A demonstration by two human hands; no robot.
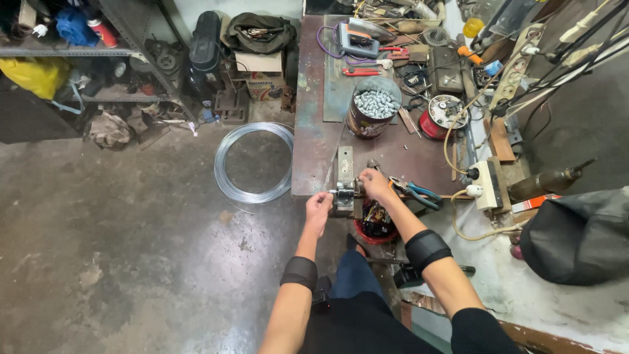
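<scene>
Both hands at the small metal jig on the worktop's near edge.

My left hand (319, 208) clenches what looks like the handle on the left side of the metal jig (344, 191); my right hand (375, 183) grips its right side, fingers closed. Blue-handled pliers (416, 194) lie just beside, a tin of bolts (373, 107) sits mid-worktop, and a wire coil (254, 162) lies on the floor.
</scene>
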